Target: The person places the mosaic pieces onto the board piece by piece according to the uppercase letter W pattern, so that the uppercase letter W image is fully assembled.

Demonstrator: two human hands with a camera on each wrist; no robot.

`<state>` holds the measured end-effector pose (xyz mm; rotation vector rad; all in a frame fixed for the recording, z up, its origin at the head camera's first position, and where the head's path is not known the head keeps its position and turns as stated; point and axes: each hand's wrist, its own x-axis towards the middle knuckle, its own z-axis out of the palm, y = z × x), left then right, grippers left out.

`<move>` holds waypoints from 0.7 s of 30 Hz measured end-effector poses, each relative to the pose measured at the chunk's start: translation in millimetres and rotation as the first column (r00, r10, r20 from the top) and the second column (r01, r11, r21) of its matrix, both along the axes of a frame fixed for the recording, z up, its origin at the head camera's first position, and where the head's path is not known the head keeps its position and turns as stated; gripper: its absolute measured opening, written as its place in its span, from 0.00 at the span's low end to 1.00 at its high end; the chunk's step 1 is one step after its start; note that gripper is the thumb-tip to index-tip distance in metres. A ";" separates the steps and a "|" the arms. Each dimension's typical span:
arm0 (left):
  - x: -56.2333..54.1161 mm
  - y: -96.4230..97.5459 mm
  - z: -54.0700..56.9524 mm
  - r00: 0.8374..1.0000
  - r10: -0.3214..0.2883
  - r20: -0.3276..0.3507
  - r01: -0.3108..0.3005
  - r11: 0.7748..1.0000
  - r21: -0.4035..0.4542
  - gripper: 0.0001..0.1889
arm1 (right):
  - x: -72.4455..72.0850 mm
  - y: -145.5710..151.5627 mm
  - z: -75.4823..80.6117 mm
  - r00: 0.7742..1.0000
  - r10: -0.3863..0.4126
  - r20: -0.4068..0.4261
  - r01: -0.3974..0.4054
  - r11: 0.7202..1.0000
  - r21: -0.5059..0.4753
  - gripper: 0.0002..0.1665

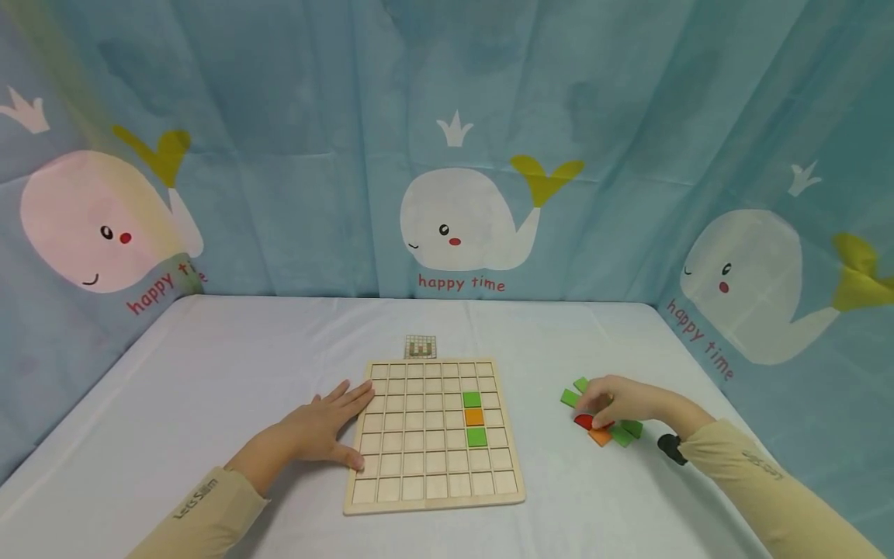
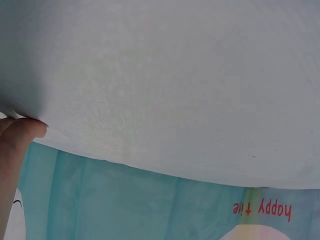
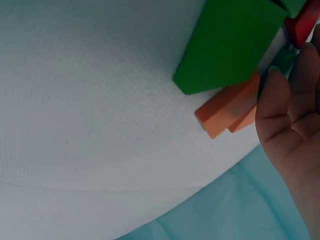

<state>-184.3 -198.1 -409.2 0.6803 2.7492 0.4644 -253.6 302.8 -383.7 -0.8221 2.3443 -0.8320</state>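
Observation:
My left hand (image 1: 321, 427) rests with spread fingers on the left edge of a wooden grid board (image 1: 415, 442). Toward the board's right side, a green square tile (image 1: 472, 399), an orange one (image 1: 474, 418) and another green one (image 1: 477, 437) fill a short column. Over a loose pile to the right, my right hand (image 1: 620, 399) reaches down with bent fingers. Red (image 1: 583, 421), orange (image 1: 600, 438) and green pieces (image 3: 232, 45) lie around its fingertips. A dark green piece (image 3: 285, 60) shows by the thumb; whether it is pinched is hidden.
A small card with a grid pattern (image 1: 421, 346) lies behind the board. Some small black object (image 1: 673, 449) is beside the right sleeve. A blue whale-print curtain (image 1: 314, 217) surrounds the white table (image 1: 209, 373).

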 end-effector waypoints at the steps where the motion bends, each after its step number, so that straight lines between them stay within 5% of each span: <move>1: 0.0 0.4 0.8 1.000 0.001 0.002 -0.001 1.000 -0.001 0.60 | -0.1 0.3 -1.1 1.000 0.008 0.002 -0.008 1.000 0.002 0.13; 10: -0.9 1.4 2.3 1.000 0.000 -0.003 0.000 1.000 -0.009 0.60 | -3.6 -0.3 -8.1 1.000 0.010 0.017 -0.011 0.999 0.039 0.18; 21: 1.6 2.4 2.7 1.000 -0.007 -0.004 0.007 1.000 -0.004 0.60 | -0.2 -3.5 -7.5 0.998 -0.022 0.054 0.021 0.999 0.025 0.13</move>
